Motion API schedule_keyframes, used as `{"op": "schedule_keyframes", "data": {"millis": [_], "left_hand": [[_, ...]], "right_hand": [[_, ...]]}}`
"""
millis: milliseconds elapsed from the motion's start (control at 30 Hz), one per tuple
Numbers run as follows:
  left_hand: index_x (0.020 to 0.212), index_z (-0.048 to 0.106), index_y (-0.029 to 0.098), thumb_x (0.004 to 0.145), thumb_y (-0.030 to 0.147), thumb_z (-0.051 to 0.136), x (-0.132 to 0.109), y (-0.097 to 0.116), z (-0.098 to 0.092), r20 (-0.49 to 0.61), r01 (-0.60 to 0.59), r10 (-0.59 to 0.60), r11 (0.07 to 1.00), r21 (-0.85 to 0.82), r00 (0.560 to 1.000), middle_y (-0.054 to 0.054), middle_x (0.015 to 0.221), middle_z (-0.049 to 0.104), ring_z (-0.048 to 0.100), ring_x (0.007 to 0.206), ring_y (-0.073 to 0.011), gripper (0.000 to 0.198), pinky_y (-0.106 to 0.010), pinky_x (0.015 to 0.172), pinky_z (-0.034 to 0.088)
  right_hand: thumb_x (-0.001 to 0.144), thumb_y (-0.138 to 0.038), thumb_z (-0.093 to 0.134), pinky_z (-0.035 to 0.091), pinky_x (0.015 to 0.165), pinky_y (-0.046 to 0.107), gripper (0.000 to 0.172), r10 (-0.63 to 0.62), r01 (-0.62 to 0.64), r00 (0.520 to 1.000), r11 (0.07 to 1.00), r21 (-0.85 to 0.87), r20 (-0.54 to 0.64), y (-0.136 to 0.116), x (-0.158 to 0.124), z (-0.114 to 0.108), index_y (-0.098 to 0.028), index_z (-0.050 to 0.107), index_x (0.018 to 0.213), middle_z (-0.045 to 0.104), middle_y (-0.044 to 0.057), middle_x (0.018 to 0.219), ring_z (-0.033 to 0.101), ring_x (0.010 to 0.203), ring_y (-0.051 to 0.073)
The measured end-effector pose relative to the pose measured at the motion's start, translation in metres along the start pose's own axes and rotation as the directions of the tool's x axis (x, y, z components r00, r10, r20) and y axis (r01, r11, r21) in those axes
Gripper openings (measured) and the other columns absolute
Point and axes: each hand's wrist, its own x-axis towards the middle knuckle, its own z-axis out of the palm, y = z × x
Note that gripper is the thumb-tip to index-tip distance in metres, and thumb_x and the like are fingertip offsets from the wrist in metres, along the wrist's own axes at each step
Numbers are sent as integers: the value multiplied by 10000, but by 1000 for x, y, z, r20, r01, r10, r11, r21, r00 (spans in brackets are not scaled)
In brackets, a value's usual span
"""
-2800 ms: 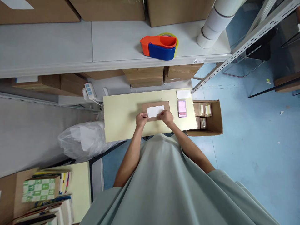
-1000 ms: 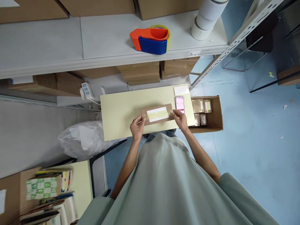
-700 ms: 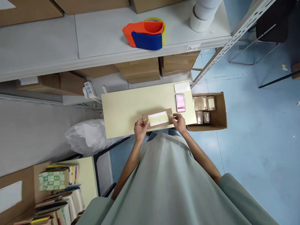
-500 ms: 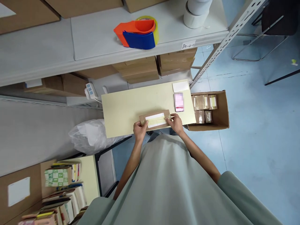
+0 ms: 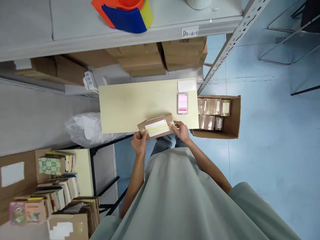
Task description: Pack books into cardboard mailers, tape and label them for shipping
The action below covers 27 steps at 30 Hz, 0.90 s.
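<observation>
Head view: by the left hand (image 5: 139, 142) and the right hand (image 5: 180, 130), opposite ends of an oblong cardboard parcel (image 5: 156, 120) are pinched between thumbs and fingers. It is held slanted across the near edge of a smooth, pale-yellow table (image 5: 130, 106); its white label (image 5: 157, 128) is crossed by yellowish tape. Beside the table, small taped boxes (image 5: 225, 107) are held in an open cardboard carton (image 5: 235, 121).
</observation>
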Motion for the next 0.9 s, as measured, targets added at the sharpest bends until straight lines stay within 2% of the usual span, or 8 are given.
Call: {"op": "schedule_keyframes", "data": {"millis": [67, 167, 300, 400, 600, 700, 800, 900], "left_hand": [[1038, 767, 173, 810, 368, 894, -18, 1, -2, 16, -31, 32, 998, -56, 999, -108, 1089, 842, 808, 1023, -263, 325, -396, 990, 644], [1028, 797, 176, 821, 336, 878, -42, 5, -2, 45, -83, 88, 991, -108, 995, -93, 1055, 852, 816, 997, -249, 274, -379, 983, 649], [1041, 840, 173, 815, 358, 877, -81, 4, 11, 94, -161, 176, 976, -149, 980, -91, 1046, 854, 816, 967, -253, 294, -374, 957, 652], [1062, 861, 178, 809, 429, 878, -119, -11, 25, 148, -205, 236, 959, -198, 960, -96, 1061, 851, 811, 970, -264, 357, -368, 928, 650], [1091, 866, 181, 791, 513, 878, -215, -61, 55, 264, -71, 146, 959, -273, 953, -107, 1099, 849, 800, 993, -270, 447, -375, 943, 638], [1098, 867, 178, 787, 514, 880, -259, -77, 63, 320, -2, 104, 953, -303, 942, -112, 1089, 849, 803, 977, -265, 458, -377, 936, 640], [1077, 868, 178, 778, 507, 887, -291, -85, 67, 340, 30, 79, 952, -303, 937, -120, 1089, 848, 806, 968, -269, 445, -388, 935, 643], [1064, 865, 171, 772, 483, 894, -310, -87, 71, 329, 69, 32, 954, -293, 944, -125, 1107, 851, 807, 995, -285, 428, -406, 948, 646]], "right_hand": [[995, -747, 601, 601, 1037, 385, 635, -48, 44, 998, 994, 104, 31, 8, -8, -16, -210, 802, 1268, 774, 128, 1339, 758, 1168, 282], [978, -777, 581, 596, 1035, 393, 660, -97, 89, 995, 978, 189, 33, 22, -29, -41, -196, 839, 1158, 809, 114, 1252, 724, 1224, 309], [952, -768, 619, 600, 990, 425, 626, -83, 95, 994, 974, 205, -66, 49, -72, -73, -190, 849, 1012, 828, 109, 1096, 728, 1142, 335], [939, -758, 647, 604, 964, 438, 604, -52, 78, 990, 976, 205, -132, 74, -114, -99, -187, 846, 955, 825, 111, 1063, 730, 1111, 341], [911, -739, 710, 597, 1028, 483, 590, 53, -10, 975, 981, 196, -217, 111, -207, -157, -201, 863, 1100, 808, 134, 1265, 704, 1251, 359], [905, -742, 718, 595, 1053, 488, 614, 98, -57, 970, 982, 181, -224, 122, -247, -184, -202, 857, 1161, 794, 142, 1327, 689, 1303, 365], [878, -762, 733, 598, 1063, 499, 673, 151, -113, 968, 976, 188, -201, 133, -267, -206, -190, 843, 1214, 784, 147, 1367, 700, 1302, 379], [850, -783, 746, 595, 1079, 512, 728, 179, -150, 975, 967, 205, -129, 145, -263, -222, -176, 827, 1244, 799, 144, 1345, 731, 1260, 388]]}}
